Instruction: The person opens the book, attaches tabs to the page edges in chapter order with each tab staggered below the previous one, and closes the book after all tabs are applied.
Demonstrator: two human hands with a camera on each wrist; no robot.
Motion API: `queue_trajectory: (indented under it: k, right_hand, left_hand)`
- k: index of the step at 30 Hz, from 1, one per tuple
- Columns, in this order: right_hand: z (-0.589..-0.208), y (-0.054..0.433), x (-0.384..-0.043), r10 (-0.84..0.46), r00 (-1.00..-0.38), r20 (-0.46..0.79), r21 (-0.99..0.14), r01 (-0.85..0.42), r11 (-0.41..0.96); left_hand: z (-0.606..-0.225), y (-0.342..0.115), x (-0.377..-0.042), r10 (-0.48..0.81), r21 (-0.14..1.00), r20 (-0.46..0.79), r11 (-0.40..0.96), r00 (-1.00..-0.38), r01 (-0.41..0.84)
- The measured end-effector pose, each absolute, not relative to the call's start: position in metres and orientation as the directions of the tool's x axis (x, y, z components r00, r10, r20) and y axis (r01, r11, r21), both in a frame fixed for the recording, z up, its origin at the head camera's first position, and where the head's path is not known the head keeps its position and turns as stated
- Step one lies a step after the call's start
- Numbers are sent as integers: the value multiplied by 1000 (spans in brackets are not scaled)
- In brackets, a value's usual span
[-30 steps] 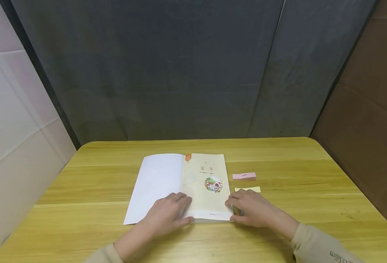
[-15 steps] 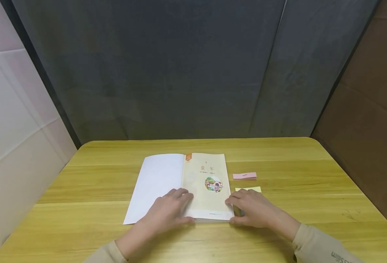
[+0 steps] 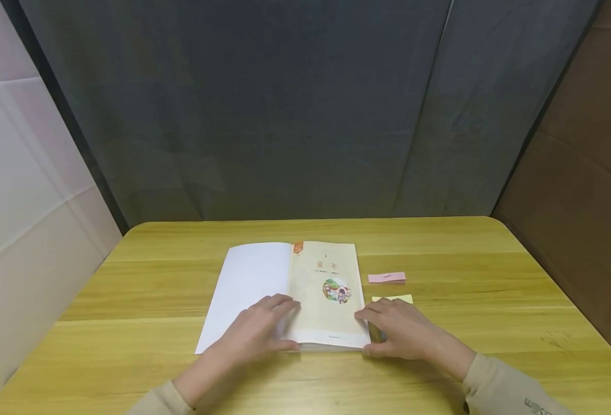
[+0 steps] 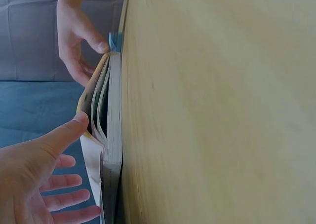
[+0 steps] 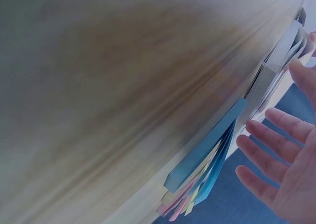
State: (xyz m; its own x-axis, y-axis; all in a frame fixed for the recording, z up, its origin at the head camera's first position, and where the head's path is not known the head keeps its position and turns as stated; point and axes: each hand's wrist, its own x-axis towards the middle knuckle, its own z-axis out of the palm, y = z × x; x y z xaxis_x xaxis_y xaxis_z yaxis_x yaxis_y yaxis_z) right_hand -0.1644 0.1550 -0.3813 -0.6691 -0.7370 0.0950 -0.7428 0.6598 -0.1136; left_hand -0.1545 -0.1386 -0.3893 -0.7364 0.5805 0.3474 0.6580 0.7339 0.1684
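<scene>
An open book (image 3: 331,320) lies on the table, its blank white left side (image 3: 251,271) flat and its cream right page (image 3: 305,276) printed with a title and a round coloured picture. My left hand (image 3: 256,325) is over the lower part of the spine, with its fingers spread and its thumb (image 4: 74,128) at the bottom edge of the pages in the left wrist view. There, several leaves arch up near the spine. At the book's lower right corner, my right hand (image 3: 401,328) touches the page edge, its fingers loosely extended in the right wrist view.
Right of the book lie a pink sticky note (image 3: 386,278) with a dark stroke and a yellow one (image 3: 405,298), partly hidden by my right hand. Blue sticky notes (image 5: 205,150) with pink and yellow ones show beside that hand. A dark curtain (image 3: 285,115) stands behind the table (image 3: 155,323).
My left hand has shifted a little to the left, back from the right page towards the spine. My right hand stays at the book's right edge.
</scene>
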Motion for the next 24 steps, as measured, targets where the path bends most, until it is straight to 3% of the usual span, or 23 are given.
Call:
queue_trajectory:
  k: [12, 24]
  right_hand:
    - [-381, 156, -164, -738, -668, 93, -113, -743, 659]
    - [-380, 156, -163, -750, -654, 101, -101, -756, 646]
  left_hand:
    - [-388, -148, -150, 588, 173, 367, 718, -720, 674]
    - [-379, -152, -142, 604, 34, 549, 675, -578, 737]
